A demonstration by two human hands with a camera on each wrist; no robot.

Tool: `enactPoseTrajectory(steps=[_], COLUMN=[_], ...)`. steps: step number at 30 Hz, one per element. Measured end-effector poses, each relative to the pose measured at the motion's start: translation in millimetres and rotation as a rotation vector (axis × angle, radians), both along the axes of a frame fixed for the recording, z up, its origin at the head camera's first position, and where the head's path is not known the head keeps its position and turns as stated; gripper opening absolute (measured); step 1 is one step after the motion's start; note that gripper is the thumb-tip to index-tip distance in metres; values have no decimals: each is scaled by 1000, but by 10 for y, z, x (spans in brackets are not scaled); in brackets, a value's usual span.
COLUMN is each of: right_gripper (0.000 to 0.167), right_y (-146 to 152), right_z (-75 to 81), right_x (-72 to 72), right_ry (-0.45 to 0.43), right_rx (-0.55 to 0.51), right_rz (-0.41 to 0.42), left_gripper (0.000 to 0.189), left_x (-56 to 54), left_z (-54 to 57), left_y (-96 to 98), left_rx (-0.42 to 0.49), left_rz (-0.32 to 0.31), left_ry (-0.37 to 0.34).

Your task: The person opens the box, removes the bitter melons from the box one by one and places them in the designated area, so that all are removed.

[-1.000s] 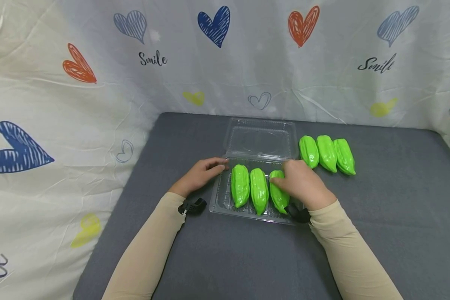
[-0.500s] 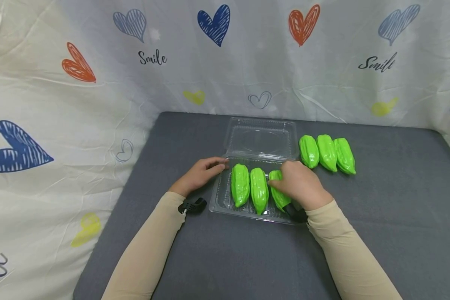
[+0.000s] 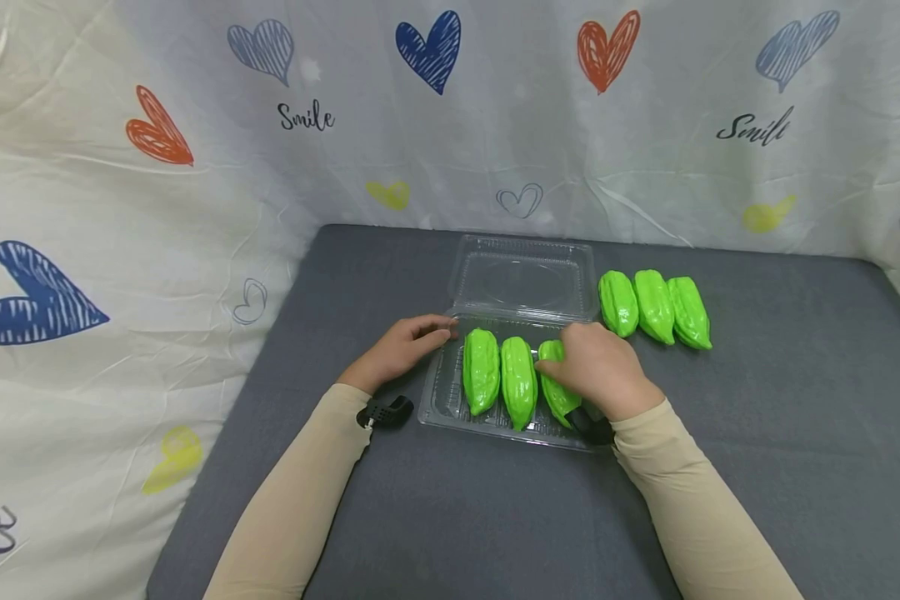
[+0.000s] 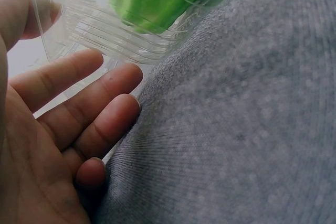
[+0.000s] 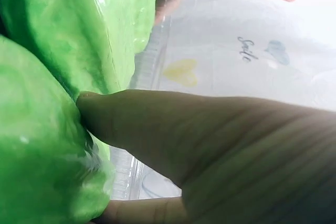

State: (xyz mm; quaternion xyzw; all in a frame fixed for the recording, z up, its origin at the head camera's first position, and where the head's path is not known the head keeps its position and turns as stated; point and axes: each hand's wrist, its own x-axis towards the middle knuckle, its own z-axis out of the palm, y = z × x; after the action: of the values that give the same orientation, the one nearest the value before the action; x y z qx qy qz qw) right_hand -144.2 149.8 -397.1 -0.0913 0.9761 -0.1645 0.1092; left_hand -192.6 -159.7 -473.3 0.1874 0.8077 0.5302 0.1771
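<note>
In the head view, a clear plastic container (image 3: 438, 408) stands with its lid (image 3: 525, 271) laid back. Two glossy green ribbed fruits, which look like star fruits, lie in it, one at the left (image 3: 482, 372) and one in the middle (image 3: 519, 383). My right hand (image 3: 606, 371) holds a third star fruit (image 3: 557, 390), slightly tilted, at the container's right side. The right wrist view has its thumb (image 5: 126, 116) against the green skin. My left hand (image 3: 401, 350) grips the container's left rim; in the left wrist view its thumb (image 4: 23, 17) shows through the plastic.
Three more star fruits (image 3: 654, 307) lie in a row right of the lid. The table (image 3: 450, 517) has a dark grey cloth. A white curtain (image 3: 510, 133) with printed hearts hangs behind and at the left.
My right hand has shifted slightly left, and the star fruit in it has tilted a little more. The left hand and the other fruits have stayed in place.
</note>
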Motion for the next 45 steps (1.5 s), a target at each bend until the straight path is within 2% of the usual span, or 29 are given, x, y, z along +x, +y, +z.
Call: enactPoseTrajectory(steps=[8, 17, 31, 35, 45], right_gripper=[46, 44, 44, 38, 60], right_y=[12, 35, 111, 166, 334], right_z=[15, 70, 229, 280, 366], right_x=[1, 13, 55, 41, 34], right_ry=[23, 90, 166, 154, 146], right_rx=[-13, -38, -95, -107, -132], right_rz=[-7, -25, -46, -67, -117], left_gripper=[42, 41, 41, 41, 42], left_x=[-4, -2, 3, 5, 12], left_z=[-14, 8, 16, 15, 10], left_y=[-8, -2, 11, 4, -2], left_rx=[-3, 0, -8, -9, -4], left_rz=[-1, 4, 1, 7, 5], left_ry=[3, 10, 8, 2, 1])
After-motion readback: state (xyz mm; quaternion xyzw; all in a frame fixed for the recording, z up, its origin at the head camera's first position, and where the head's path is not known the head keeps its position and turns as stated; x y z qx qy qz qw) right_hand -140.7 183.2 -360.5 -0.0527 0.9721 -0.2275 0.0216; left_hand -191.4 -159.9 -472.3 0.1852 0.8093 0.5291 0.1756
